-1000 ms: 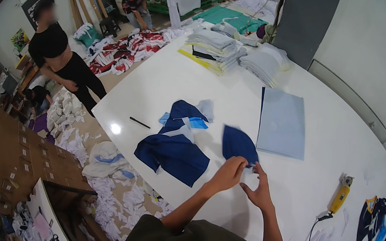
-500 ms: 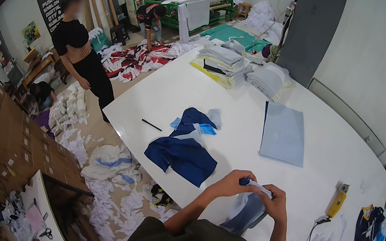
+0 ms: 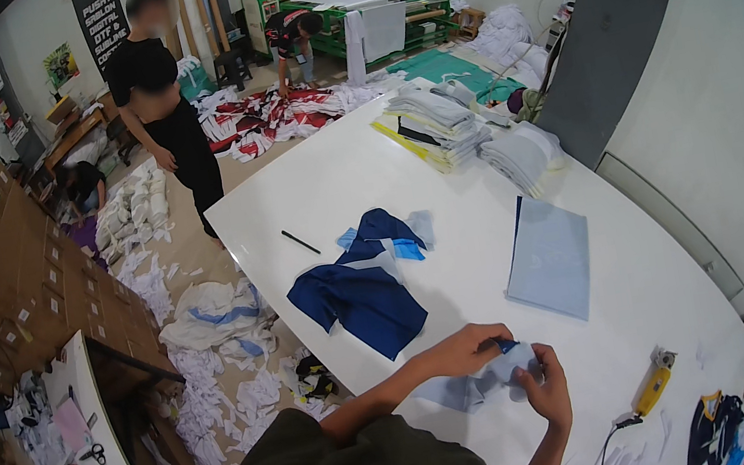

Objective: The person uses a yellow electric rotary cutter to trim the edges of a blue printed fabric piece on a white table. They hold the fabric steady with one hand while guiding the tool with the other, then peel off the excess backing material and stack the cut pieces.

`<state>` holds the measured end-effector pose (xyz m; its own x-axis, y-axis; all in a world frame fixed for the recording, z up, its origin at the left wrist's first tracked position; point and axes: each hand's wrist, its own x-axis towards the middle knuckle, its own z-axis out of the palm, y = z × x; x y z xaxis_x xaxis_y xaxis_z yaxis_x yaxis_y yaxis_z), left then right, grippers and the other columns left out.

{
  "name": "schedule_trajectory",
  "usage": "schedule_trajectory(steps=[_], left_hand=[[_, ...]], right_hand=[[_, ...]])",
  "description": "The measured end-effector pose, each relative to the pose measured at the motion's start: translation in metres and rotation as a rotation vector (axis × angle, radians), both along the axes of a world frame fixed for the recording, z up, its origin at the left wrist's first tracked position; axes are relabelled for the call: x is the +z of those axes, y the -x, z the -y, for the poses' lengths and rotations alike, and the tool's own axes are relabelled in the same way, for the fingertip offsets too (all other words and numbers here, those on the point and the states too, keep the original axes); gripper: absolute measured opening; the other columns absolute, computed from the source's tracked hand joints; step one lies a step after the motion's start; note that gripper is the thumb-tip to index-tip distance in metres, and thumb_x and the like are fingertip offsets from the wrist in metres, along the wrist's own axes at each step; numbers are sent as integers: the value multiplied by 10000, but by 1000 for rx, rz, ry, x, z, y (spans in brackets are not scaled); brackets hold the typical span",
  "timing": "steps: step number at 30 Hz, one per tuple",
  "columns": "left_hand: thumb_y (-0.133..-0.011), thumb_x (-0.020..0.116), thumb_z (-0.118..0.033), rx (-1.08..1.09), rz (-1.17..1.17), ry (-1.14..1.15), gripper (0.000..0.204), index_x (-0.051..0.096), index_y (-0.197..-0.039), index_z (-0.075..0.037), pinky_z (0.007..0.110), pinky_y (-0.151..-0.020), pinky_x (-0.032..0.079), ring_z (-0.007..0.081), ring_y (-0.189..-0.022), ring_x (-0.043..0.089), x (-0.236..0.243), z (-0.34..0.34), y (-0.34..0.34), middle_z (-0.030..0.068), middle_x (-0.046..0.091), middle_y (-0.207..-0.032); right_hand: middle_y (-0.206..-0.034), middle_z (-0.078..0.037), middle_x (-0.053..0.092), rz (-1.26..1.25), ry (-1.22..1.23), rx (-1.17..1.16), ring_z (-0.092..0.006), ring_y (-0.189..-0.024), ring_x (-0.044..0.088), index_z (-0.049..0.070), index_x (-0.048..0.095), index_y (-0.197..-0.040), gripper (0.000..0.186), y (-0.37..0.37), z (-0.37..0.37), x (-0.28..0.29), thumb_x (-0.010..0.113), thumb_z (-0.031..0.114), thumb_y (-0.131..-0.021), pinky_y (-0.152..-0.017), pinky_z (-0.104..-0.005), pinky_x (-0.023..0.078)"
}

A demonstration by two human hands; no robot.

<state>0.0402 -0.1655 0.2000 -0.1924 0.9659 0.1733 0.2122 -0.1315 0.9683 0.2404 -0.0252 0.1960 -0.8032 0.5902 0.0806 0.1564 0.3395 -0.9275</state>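
Observation:
A light blue-grey piece of fabric (image 3: 456, 392) with a dark blue inner side is held over the near part of the white table (image 3: 460, 296). My left hand (image 3: 476, 348) pinches its upper edge, where a bit of dark blue shows. Gripping the same cloth at its right end is my right hand (image 3: 547, 390), thumb pressed on top. The lower part of the cloth hangs down to the tabletop, partly behind my arm. Beyond my left hand lie dark blue cut fabric pieces (image 3: 359, 305) with lighter blue bits, beside a black pen (image 3: 301, 242).
Light blue flat fabric (image 3: 546, 258) lies right of centre, with folded fabric stacks (image 3: 437, 120) behind. A yellow corded electric cutter (image 3: 652, 391) stands at right, near a dark patterned garment (image 3: 718, 431). Scraps cover the floor at left. One person (image 3: 150, 92) stands beyond the table; others work farther back.
Both hands have moved slightly right with the cloth. The cloth has turned, showing more of its light side between the hands. The standing person's head has shifted.

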Motion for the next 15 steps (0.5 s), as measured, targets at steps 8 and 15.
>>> schedule_trajectory(steps=[8,15], left_hand=[[-1047,613,-266,-20,-96,56,263,657,-1140,-24,384,-653,448,271,-679,579,4,6,-10,148,668,-795],[-966,729,-425,-93,-122,196,486,661,-1163,14,366,-685,476,235,-748,627,-20,18,-2,161,702,-867]], right_hand=[[-996,-33,669,-102,126,110,-110,-929,587,-8,669,-1107,170,13,9,-4,720,52,-956,-852,-287,475],[-853,0,635,-156,135,-36,-78,-794,558,2,641,-983,98,17,15,24,647,92,-1019,-725,-249,454]])
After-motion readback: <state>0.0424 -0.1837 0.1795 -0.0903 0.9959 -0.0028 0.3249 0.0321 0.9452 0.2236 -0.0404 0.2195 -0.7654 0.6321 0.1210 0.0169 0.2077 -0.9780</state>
